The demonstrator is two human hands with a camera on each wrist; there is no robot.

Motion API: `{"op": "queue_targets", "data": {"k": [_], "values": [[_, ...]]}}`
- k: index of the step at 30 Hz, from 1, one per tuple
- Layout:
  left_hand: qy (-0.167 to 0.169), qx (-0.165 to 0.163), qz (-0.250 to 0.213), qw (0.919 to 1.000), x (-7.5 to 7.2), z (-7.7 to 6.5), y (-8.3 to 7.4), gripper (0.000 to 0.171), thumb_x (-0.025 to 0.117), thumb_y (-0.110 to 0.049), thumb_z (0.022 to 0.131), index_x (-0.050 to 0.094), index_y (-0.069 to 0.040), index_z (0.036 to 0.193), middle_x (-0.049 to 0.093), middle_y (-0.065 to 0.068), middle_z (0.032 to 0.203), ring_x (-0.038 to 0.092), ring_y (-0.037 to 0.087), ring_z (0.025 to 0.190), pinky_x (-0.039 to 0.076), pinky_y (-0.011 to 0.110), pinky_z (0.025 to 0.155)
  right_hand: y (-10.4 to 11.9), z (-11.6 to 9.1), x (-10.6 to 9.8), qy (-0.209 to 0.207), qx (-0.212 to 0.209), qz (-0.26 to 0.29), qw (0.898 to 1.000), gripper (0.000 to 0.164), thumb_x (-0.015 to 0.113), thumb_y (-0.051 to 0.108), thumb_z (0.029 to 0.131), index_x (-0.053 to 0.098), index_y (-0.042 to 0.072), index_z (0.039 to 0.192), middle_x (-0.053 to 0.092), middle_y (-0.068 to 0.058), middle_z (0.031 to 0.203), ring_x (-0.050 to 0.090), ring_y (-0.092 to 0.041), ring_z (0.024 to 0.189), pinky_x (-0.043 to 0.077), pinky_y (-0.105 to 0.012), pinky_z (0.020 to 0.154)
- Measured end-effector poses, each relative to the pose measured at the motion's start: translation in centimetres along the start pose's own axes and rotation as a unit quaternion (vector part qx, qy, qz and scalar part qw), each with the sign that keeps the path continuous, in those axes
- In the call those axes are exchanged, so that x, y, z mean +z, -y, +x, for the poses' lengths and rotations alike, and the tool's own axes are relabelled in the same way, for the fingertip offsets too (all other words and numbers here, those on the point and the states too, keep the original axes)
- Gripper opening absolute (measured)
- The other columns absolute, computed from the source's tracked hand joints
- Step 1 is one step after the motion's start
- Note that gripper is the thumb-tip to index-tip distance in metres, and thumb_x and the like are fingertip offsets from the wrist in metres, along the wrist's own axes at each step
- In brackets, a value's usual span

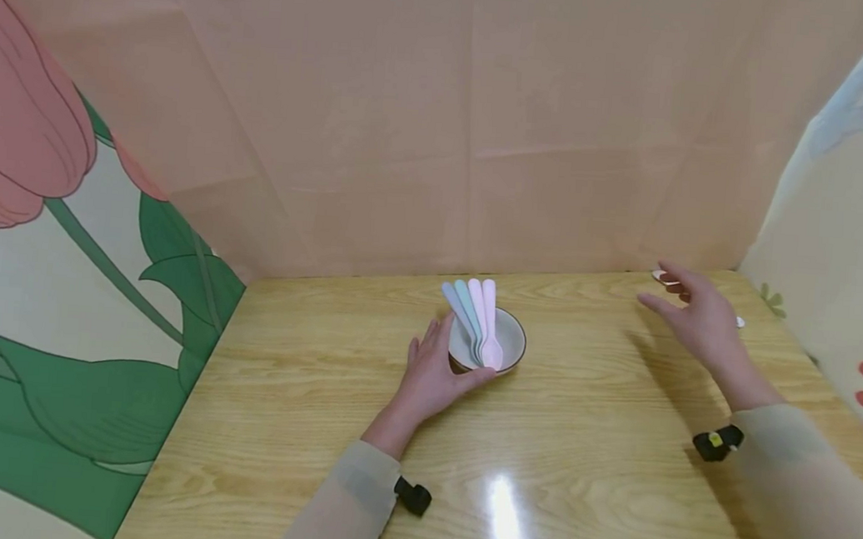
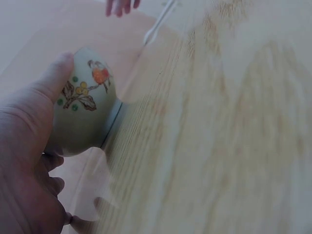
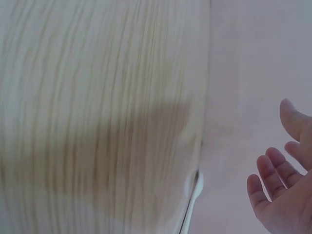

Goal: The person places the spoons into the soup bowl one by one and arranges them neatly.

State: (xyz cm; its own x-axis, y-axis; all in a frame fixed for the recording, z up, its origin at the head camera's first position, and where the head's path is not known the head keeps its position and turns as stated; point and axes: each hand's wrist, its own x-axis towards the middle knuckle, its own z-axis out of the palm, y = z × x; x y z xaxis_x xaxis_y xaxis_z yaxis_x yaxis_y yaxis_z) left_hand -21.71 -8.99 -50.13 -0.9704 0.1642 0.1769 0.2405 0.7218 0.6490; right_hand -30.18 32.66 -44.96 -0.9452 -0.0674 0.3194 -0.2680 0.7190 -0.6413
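A small bowl (image 1: 514, 335) stands on the wooden table, pale inside with a dark rim. Several spoons (image 1: 479, 315) in lavender, mint and pink lean together in it, handles up toward the back. My left hand (image 1: 435, 378) grips the bowl from its left side, thumb along the near side and fingers round the far left. A bird and fruit decorate the bowl's outside (image 2: 80, 97) in the left wrist view. At the back right, my right hand (image 1: 702, 322) hovers above a white spoon (image 3: 196, 190), fingers loosely bent and holding nothing. That hand partly hides the spoon in the head view.
A plain pinkish cloth (image 1: 381, 132) hangs behind the table's back edge. Tulip-patterned cloth (image 1: 29, 108) is at the left, and a pale flowered cloth (image 1: 846, 248) borders the right. Light glares on the tabletop (image 1: 320, 354) near the front.
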Motion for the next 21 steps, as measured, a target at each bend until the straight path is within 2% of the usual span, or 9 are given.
{"op": "queue_targets", "data": {"k": [11, 18, 21], "values": [[0.001, 0.003, -0.005, 1.0, 0.0, 0.0, -0.1, 0.118, 0.064, -0.083, 0.074, 0.014, -0.024, 0.163, 0.03, 0.004, 0.163, 0.017, 0.034, 0.152, 0.009, 0.062, 0.118, -3.7, -0.1, -2.0, 0.017, 0.051, -0.01, 0.999, 0.075, 0.065, 0.047, 0.097, 0.038, 0.009, 0.156, 0.052, -0.029, 0.139, 0.048, -0.05, 0.122, 0.038, -0.063, 0.093], [0.001, 0.002, -0.008, 1.0, 0.0, 0.0, 0.0, 0.117, 0.065, -0.083, 0.074, 0.014, -0.025, 0.163, 0.03, 0.002, 0.163, 0.017, 0.033, 0.152, 0.008, 0.061, 0.118, -6.1, -0.4, -2.8, 0.017, 0.076, -0.027, 0.997, 0.076, 0.065, 0.046, 0.097, 0.039, 0.002, 0.153, 0.052, -0.03, 0.137, 0.048, -0.048, 0.121, 0.039, -0.052, 0.087], [-0.001, 0.004, -0.006, 1.0, 0.1, 0.1, 0.0, 0.117, 0.064, -0.083, 0.074, 0.015, -0.025, 0.163, 0.03, 0.003, 0.163, 0.017, 0.034, 0.152, 0.008, 0.061, 0.118, -7.2, -0.6, -3.0, 0.031, 0.097, -0.016, 0.995, 0.081, 0.063, 0.052, 0.096, 0.036, 0.005, 0.156, 0.049, -0.03, 0.14, 0.044, -0.048, 0.126, 0.038, -0.056, 0.089]]}}
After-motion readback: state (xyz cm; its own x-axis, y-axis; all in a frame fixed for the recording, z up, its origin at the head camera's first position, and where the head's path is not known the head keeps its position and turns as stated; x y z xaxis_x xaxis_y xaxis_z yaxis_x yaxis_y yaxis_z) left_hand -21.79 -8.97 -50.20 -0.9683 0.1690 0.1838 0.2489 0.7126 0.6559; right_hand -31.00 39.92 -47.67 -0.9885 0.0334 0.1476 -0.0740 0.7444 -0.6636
